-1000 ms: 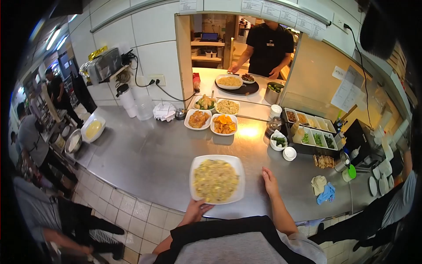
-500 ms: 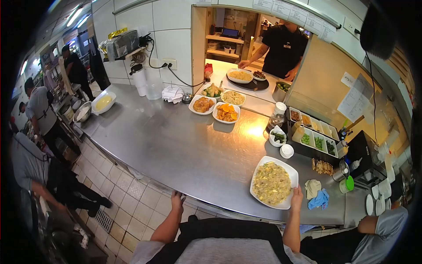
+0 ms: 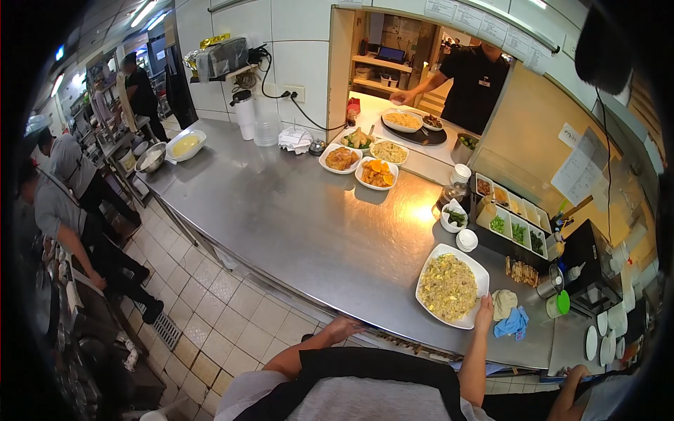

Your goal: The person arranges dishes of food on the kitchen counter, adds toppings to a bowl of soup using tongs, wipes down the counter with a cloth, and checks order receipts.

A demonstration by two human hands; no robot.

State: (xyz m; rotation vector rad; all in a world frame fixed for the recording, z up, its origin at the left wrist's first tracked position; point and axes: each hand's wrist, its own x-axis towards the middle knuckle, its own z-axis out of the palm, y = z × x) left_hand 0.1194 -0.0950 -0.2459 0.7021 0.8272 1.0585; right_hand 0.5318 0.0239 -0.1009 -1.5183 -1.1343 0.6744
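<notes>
My right hand (image 3: 484, 313) grips the lower right rim of a square white plate (image 3: 480, 272), with the thumb along the edge. Fried rice with bits of egg (image 3: 447, 286) fills it, and the plate is at the front right of the steel counter. My left hand (image 3: 344, 328) is at the counter's front edge, fingers stretched to the right; the fingertips are partly hidden there. Beneath the edge, just right of that hand, a narrow gap (image 3: 404, 344) shows brownish contents I cannot make out. A beige cloth (image 3: 504, 304) and a blue cloth (image 3: 512, 323) lie beside my right hand.
Dishes of fried food (image 3: 341, 159) stand by the pass window, where a person in black (image 3: 474, 84) reaches over a tray. Garnish containers (image 3: 518, 233), small white dishes (image 3: 466, 241) and a green-lidded tub (image 3: 558, 303) line the right. Co-workers (image 3: 63, 210) stand left; another's arm (image 3: 570, 386) shows lower right.
My left hand has moved right along the counter's front edge. The view has shifted, while my right hand still grips the plate. The co-worker at lower right has shifted, and a hand now shows there.
</notes>
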